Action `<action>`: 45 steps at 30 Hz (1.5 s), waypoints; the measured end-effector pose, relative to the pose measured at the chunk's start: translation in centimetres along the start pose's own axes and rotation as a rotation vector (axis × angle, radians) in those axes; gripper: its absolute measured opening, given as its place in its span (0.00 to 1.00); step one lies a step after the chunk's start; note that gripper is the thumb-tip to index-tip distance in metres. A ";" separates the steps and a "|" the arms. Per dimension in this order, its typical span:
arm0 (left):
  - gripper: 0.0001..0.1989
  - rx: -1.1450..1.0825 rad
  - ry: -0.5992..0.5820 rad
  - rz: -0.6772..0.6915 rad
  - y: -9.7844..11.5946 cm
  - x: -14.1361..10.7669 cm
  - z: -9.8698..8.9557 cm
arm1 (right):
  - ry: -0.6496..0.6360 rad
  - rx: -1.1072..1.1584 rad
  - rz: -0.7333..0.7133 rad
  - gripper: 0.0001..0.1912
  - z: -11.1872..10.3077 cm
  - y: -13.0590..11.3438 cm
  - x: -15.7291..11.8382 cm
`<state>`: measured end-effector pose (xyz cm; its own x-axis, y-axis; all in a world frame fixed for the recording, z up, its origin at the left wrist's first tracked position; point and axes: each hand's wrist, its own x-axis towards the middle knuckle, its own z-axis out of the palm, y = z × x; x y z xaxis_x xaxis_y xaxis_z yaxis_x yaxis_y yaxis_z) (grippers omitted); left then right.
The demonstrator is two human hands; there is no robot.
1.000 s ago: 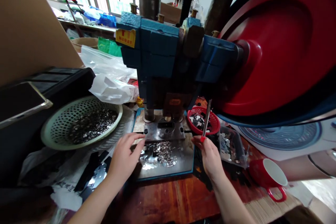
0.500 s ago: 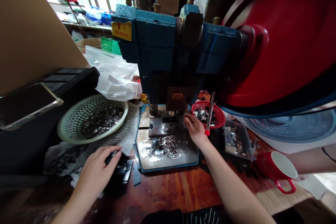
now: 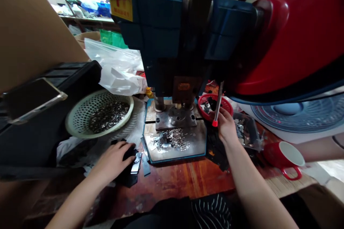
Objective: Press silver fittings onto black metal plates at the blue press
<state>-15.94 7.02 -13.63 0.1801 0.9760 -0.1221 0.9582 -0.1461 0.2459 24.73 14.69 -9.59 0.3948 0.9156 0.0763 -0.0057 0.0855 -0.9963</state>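
Observation:
My left hand rests on a pile of dark flat strips, its thumb and fingers apart over black pieces. At the rim of a red basket is my right hand, partly behind a metal rod with a red tip. Its visible fingers look apart, with no held piece to be made out. Between the hands stands a blue press above a steel die block. Small shiny metal pieces lie on the press's base plate.
A pale green basket of small metal parts sits at left, beside a framed dark panel. On the right are a clear tray, a red mug and a large red wheel. Another person's arm reaches in at far right.
My right hand has moved from the die block to the red basket. My left hand has shifted slightly rightward over the strips, its thumb and fingers wider apart. The camera view has tilted down.

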 end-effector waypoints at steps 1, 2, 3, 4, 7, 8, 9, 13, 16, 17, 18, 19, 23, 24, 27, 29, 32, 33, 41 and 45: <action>0.24 -0.010 -0.024 0.022 -0.3 0.3 0.0 | 0.021 0.026 0.017 0.24 -0.6 0.0 -0.6; 0.23 -0.018 -0.044 0.037 -0.6 0.7 0.0 | 0.019 0.014 0.030 0.23 -1.1 0.1 -1.4; 0.23 -0.025 -0.058 0.044 -0.8 1.0 0.0 | -0.010 -0.044 0.032 0.21 -1.3 0.2 -2.3; 0.22 -0.034 -0.067 0.049 -1.0 1.3 0.0 | -0.071 -0.145 0.014 0.18 -1.5 0.4 -3.4; 0.18 -0.077 -0.080 0.066 -1.2 2.2 -0.1 | -0.397 -0.499 -0.174 0.10 -1.3 0.8 -6.8; 0.17 -0.091 -0.086 0.074 -1.1 2.5 -0.3 | -0.499 -0.598 -0.269 0.09 -1.1 0.8 -7.8; 0.16 -0.100 -0.092 0.080 -1.1 2.7 -0.4 | -0.578 -0.682 -0.358 0.09 -0.9 0.9 -8.6; 0.12 -0.090 -0.094 0.124 -0.7 3.7 -1.2 | -0.653 -0.897 -0.542 0.08 0.1 1.1 -10.1; 0.10 -0.129 -0.103 0.113 -0.6 4.1 -1.5 | -0.625 -0.946 -0.585 0.08 0.6 1.7 -10.1; 0.10 -0.147 -0.102 0.084 -0.6 4.2 -1.5 | -0.615 -0.951 -0.593 0.09 0.7 1.9 -10.1; 0.11 -0.167 -0.088 0.051 -0.7 4.2 -1.5 | -0.604 -0.954 -0.599 0.09 0.8 2.0 -10.1; 0.12 -0.189 -0.055 0.021 -0.7 4.2 -1.5 | -0.595 -0.957 -0.599 0.09 0.9 2.0 -10.1; 0.18 -0.299 0.198 -0.047 -0.3 3.4 -2.0 | -0.543 -0.911 -0.561 0.10 1.8 1.2 -9.5; 0.20 -0.347 0.248 -0.082 0.1 3.1 -2.3 | -0.516 -0.884 -0.547 0.10 2.3 0.8 -9.0; 0.21 -0.640 0.307 -0.249 2.3 2.4 -3.2 | -0.407 -0.794 -0.533 0.10 4.6 -0.5 -6.6; 0.22 -0.918 0.329 -0.330 4.3 2.2 -3.6 | -0.364 -0.748 -0.558 0.08 6.5 -1.1 -4.6; 0.20 -1.241 0.318 -0.352 7.6 2.3 -3.9 | -0.355 -0.769 -0.555 0.07 8.9 -1.2 -2.2; 0.19 -1.324 0.294 -0.352 8.5 2.4 -3.9 | -0.347 -0.784 -0.542 0.06 9.5 -1.2 -1.6; 0.20 -1.589 0.184 -0.371 12.0 2.7 -4.0 | -0.357 -0.686 -0.475 0.02 10.4 -0.7 -0.6; 0.21 -1.629 0.174 -0.360 12.4 2.3 -4.3 | -0.362 -0.615 -0.463 0.03 10.3 -0.6 -0.6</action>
<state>-4.59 8.18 -6.74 -0.1141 0.9415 -0.3171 -0.2921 0.2733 0.9165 15.06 18.15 -8.59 -0.0848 0.9193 0.3844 0.6256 0.3494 -0.6975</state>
